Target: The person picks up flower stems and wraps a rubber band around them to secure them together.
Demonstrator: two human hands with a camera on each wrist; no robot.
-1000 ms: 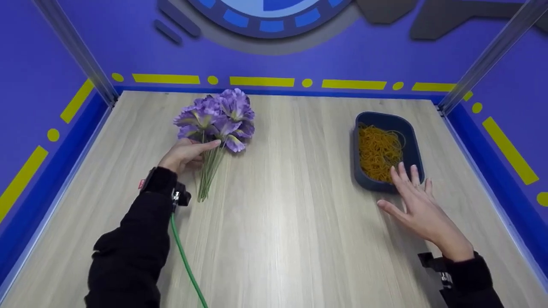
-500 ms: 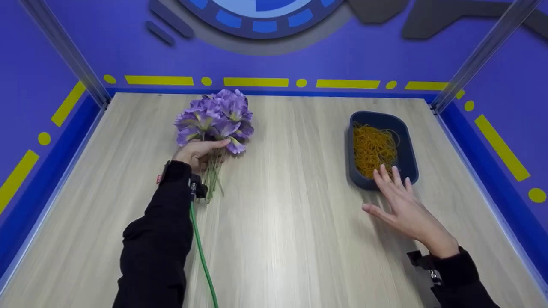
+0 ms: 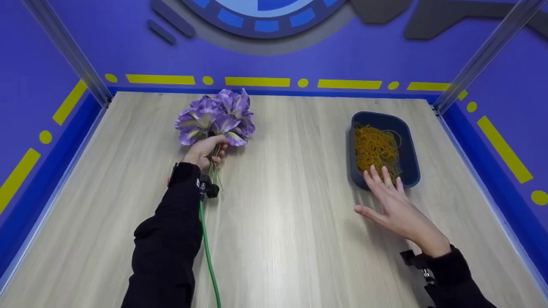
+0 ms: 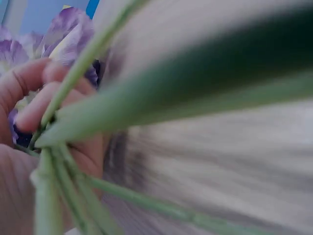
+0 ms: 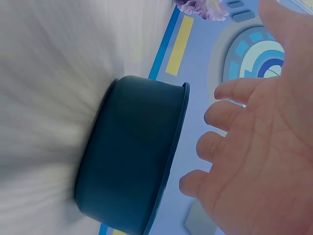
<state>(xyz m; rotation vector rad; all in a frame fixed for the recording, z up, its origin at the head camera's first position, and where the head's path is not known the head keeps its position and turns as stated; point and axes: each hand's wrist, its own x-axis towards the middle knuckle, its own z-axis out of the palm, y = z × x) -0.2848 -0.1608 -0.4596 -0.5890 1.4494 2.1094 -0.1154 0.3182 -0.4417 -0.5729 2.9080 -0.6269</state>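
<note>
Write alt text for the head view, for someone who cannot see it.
A person's left hand grips a bunch of purple flowers by the stems. Their open right hand hovers above the near end of a dark blue tub of what look like yellow-brown rubber bands, over a pale wood-grain table.

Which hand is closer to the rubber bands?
Right: the right hand hovers by the rubber bands, at the near end of the blue tub; the left hand is far to the left, gripping purple flowers.
</note>
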